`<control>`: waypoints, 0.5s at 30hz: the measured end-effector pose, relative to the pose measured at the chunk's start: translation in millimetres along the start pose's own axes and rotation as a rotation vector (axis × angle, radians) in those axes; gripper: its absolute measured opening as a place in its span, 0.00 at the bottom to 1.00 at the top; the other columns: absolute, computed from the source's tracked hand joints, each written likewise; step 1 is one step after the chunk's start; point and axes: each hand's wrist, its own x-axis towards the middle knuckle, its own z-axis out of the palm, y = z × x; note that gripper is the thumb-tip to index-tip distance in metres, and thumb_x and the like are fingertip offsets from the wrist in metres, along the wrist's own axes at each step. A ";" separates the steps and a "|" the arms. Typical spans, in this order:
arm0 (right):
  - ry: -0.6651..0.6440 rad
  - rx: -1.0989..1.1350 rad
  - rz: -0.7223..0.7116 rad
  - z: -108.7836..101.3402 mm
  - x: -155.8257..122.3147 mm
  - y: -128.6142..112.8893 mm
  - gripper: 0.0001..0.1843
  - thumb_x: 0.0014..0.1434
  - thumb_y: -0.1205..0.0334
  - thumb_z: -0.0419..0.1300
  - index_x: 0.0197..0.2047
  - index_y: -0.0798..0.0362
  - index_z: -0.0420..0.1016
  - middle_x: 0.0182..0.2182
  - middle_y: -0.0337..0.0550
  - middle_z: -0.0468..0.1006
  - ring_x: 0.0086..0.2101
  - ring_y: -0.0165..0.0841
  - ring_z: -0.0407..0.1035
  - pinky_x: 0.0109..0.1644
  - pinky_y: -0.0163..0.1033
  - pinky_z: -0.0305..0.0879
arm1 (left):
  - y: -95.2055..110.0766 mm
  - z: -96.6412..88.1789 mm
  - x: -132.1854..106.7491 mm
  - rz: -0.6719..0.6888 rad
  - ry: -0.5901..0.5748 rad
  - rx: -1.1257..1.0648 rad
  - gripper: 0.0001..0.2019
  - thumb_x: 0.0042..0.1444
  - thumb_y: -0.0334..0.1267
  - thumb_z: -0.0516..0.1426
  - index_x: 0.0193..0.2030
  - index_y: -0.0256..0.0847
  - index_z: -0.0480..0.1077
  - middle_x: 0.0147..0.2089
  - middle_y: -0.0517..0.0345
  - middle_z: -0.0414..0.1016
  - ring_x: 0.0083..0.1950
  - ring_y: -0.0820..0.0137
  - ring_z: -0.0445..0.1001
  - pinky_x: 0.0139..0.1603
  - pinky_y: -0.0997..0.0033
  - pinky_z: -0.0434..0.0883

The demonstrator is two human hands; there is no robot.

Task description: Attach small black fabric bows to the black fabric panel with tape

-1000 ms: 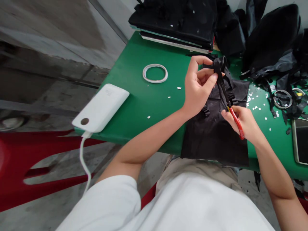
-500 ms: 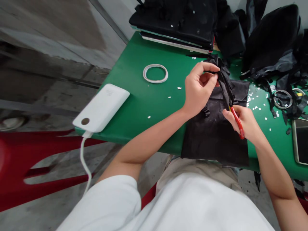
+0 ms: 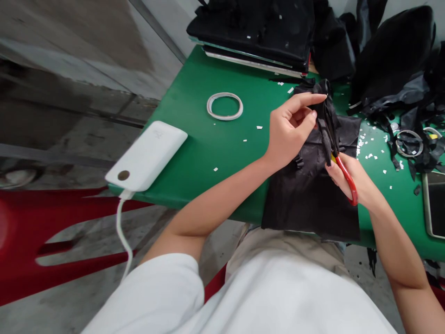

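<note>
A piece of black fabric lies on the green table and hangs slightly over its front edge. My left hand pinches a gathered upper part of this fabric between thumb and fingers. Red-handled scissors are gripped in my right hand, their dark blades pointing away from me alongside the gathered cloth. Against the black fabric the blades are hard to make out, so I cannot tell how far apart they are. A small black buckle-like piece rests on the fabric below my left hand.
On the green table are a white power bank with a cable, a white tape roll, and a phone. Stacked black fabric stands at the back. Black scraps and white bits lie at right. A red chair stands left.
Both hands have shifted slightly to the right, along with the gathered fabric and the scissors. The scissors' handle has also come a little closer to me.
</note>
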 end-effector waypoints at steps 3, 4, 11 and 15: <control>-0.035 0.029 -0.025 0.9 -0.1 3.3 0.31 0.59 0.28 0.54 0.29 0.51 0.59 0.23 0.33 0.61 0.24 0.26 0.54 0.27 0.35 0.51 | 1.7 0.9 -1.0 0.021 -0.010 -0.006 0.13 0.63 0.46 0.58 0.50 0.45 0.76 0.48 0.55 0.77 0.36 0.75 0.76 0.42 0.71 0.78; -0.040 0.040 -0.032 1.4 0.0 4.5 0.31 0.59 0.28 0.54 0.29 0.50 0.59 0.23 0.33 0.60 0.24 0.26 0.54 0.27 0.35 0.51 | 2.2 1.0 -1.3 0.025 -0.015 -0.003 0.13 0.63 0.46 0.58 0.50 0.45 0.76 0.48 0.55 0.77 0.35 0.76 0.75 0.41 0.72 0.78; -0.081 0.150 -0.004 2.6 0.5 7.3 0.35 0.57 0.22 0.47 0.31 0.50 0.60 0.23 0.36 0.61 0.24 0.29 0.57 0.28 0.37 0.55 | 7.0 0.8 -2.6 0.013 -0.046 0.038 0.13 0.64 0.44 0.57 0.52 0.45 0.75 0.47 0.55 0.77 0.38 0.74 0.77 0.42 0.72 0.77; -0.134 0.176 -0.033 3.4 0.0 8.1 0.38 0.57 0.20 0.41 0.32 0.50 0.63 0.24 0.38 0.64 0.25 0.31 0.59 0.29 0.38 0.59 | 8.8 1.1 -4.1 0.024 -0.047 0.048 0.13 0.65 0.45 0.56 0.53 0.47 0.74 0.48 0.55 0.76 0.39 0.74 0.77 0.42 0.72 0.77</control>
